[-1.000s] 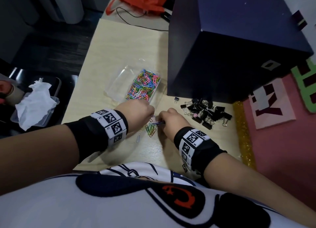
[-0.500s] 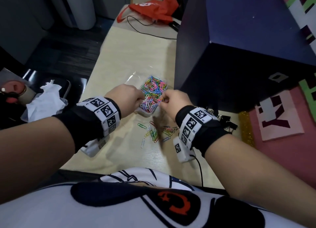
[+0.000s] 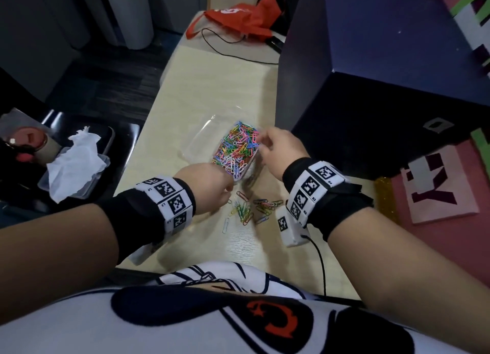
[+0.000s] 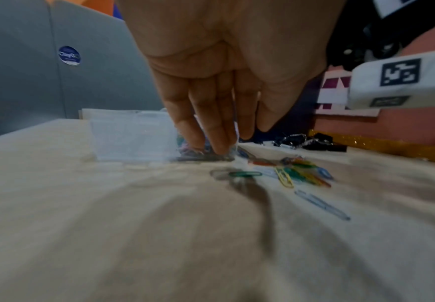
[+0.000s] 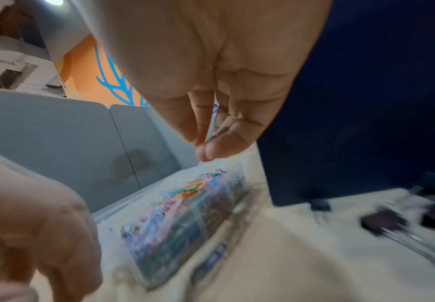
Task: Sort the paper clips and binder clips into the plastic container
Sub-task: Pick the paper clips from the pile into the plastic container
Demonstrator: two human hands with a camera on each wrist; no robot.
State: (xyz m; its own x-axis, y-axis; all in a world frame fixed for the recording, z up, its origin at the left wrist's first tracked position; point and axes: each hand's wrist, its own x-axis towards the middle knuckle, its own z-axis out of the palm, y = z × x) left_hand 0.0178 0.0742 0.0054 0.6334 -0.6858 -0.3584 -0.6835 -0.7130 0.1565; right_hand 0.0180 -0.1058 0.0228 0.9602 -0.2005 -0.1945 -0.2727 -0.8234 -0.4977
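A clear plastic container (image 3: 239,179) with its lid (image 3: 201,133) folded open to the left holds a heap of coloured paper clips (image 3: 236,149). Loose paper clips (image 3: 246,209) lie on the table just in front of it. My left hand (image 3: 225,191) is at the container's near end, with straight fingers (image 4: 218,143) pointing down beside the loose paper clips (image 4: 296,171). My right hand (image 3: 261,141) hovers over the container's far right edge. Its thumb and fingertips (image 5: 221,147) are pinched together with a small bluish bit between them. Black binder clips (image 4: 311,142) lie to the right.
A large dark blue box (image 3: 371,88) stands right behind the container. A tray with crumpled tissue (image 3: 74,165) sits off the table's left edge. A red bag (image 3: 238,16) and a black cable lie at the far end. A pink board (image 3: 437,221) borders the right.
Both hands rose from the loose clips to the container. Since then my left hand has dropped back toward the loose clips, and my right hand has moved farther along over the container.
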